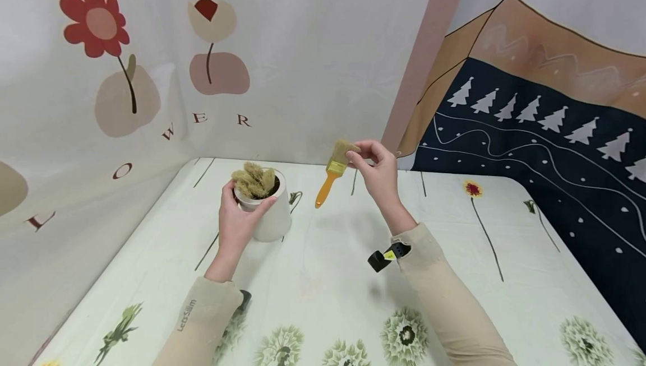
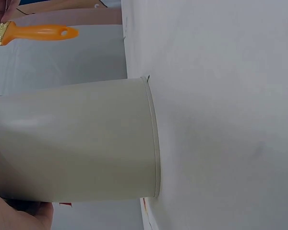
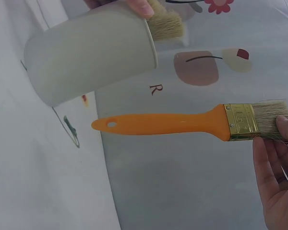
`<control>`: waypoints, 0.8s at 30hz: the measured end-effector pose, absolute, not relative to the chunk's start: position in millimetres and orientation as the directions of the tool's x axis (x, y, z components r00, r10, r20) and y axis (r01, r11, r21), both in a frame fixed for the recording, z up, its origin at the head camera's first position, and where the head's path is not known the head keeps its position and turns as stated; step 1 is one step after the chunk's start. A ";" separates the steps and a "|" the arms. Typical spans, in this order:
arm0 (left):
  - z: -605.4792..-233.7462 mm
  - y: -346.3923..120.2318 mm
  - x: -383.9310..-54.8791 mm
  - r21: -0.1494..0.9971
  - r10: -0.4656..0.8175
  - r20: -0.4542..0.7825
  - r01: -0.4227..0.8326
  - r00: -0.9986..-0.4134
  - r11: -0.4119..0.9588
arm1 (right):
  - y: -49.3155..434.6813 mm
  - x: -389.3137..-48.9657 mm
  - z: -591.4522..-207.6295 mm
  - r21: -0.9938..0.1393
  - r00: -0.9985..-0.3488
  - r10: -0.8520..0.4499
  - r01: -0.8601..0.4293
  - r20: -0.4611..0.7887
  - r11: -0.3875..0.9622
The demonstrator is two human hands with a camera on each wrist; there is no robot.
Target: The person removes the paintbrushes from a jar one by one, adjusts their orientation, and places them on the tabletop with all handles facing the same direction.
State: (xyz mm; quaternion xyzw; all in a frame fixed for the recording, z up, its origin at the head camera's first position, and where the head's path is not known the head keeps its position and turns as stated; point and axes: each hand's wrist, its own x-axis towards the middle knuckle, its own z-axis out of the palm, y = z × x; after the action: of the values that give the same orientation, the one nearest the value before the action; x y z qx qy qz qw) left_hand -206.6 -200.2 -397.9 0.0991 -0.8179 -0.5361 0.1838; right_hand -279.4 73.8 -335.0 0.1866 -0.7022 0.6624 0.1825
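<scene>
My left grip [image 1: 239, 217] clamps the white pot [image 1: 273, 225] at its rim, presumably to steady it, while my right grip [image 1: 379, 168] pinches the orange-handled brush [image 1: 333, 170] by its bristles, at the pot's 2 o'clock, likely leaving the handle [image 1: 327, 189] free.

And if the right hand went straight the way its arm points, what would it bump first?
Probably the pale cloth behind the table, though depth is hard to tell. The right hand pinches a brush, which would go along.
</scene>
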 end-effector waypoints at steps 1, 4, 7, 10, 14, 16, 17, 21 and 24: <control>-398.1 -200.2 -206.8 0.913 -0.360 0.195 0.035 -0.913 0.406 | 74.3 -280.2 -336.3 -0.866 -0.867 -0.019 -0.498 0.498 0.054; -398.1 -200.3 -207.1 0.913 -0.361 0.194 0.033 -0.912 0.407 | 75.3 -281.4 -339.4 -0.876 -0.877 -0.011 -0.480 0.480 0.054; -398.3 -200.4 -207.1 0.911 -0.363 0.194 0.031 -0.912 0.411 | 75.9 -282.4 -342.0 -0.886 -0.887 -0.007 -0.462 0.462 0.050; -398.4 -200.5 -207.1 0.910 -0.364 0.194 0.028 -0.911 0.414 | 76.2 -283.4 -344.4 -0.894 -0.896 -0.010 -0.444 0.445 0.055; -397.8 -200.5 -207.0 0.909 -0.364 0.191 0.025 -0.912 0.416 | 76.3 -285.7 -348.7 -0.905 -0.907 -0.022 -0.421 0.421 0.058; -397.4 -200.4 -206.8 0.909 -0.364 0.187 0.020 -0.913 0.417 | 76.1 -287.0 -351.2 -0.914 -0.916 -0.031 -0.401 0.400 0.057; -397.3 -200.3 -206.8 0.909 -0.363 0.184 0.018 -0.913 0.417 | 75.8 -287.8 -352.6 -0.920 -0.922 -0.033 -0.388 0.387 0.056; -396.8 -200.2 -206.6 0.909 -0.363 0.180 0.013 -0.914 0.416 | 74.4 -290.8 -358.2 -0.947 -0.949 -0.049 -0.314 0.311 0.071; -396.9 -200.2 -206.6 0.908 -0.363 0.181 0.014 -0.914 0.418 | 73.4 -293.4 -363.8 -0.962 -0.966 -0.058 -0.258 0.253 0.091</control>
State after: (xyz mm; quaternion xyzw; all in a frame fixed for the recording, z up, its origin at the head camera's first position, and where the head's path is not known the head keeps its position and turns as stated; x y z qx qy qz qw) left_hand -206.6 -200.2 -396.9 0.1060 -0.8228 -0.5291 0.1783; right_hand -293.4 73.4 -363.8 0.1074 -0.7348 0.6655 0.0751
